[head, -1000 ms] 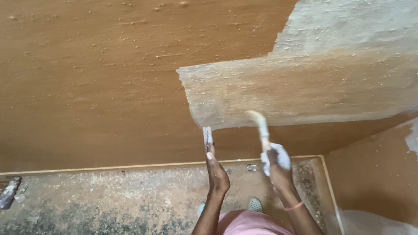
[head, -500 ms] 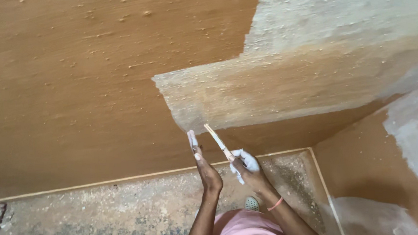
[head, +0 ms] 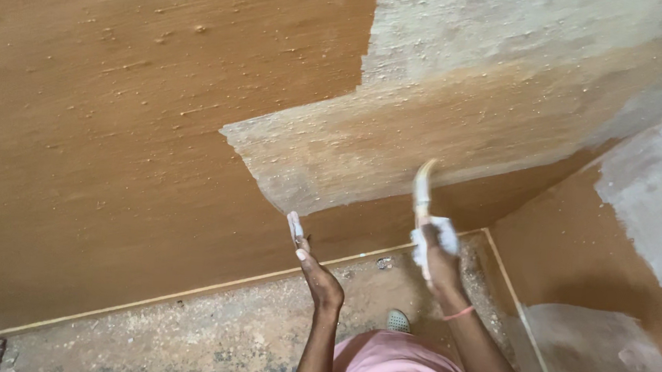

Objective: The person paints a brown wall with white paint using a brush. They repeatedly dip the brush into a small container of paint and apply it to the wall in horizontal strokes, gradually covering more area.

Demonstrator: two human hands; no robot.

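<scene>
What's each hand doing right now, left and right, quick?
Left hand: closed on a small scraper against the wall.
Right hand: closed on a pale curved tool, wrapped in white.

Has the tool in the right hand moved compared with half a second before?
Yes. The tool in the right hand has swung from leaning left toward the left hand to pointing up at the scraped patch on the wall.

You look down at a wall (head: 118, 158) painted in warm orange-brown. In its upper right part a large patch (head: 465, 118) is scraped to pale grey plaster. A side wall (head: 642, 228) meets it in the corner and also shows grey areas. The floor (head: 184, 338) is covered with dust and flakes.
</scene>
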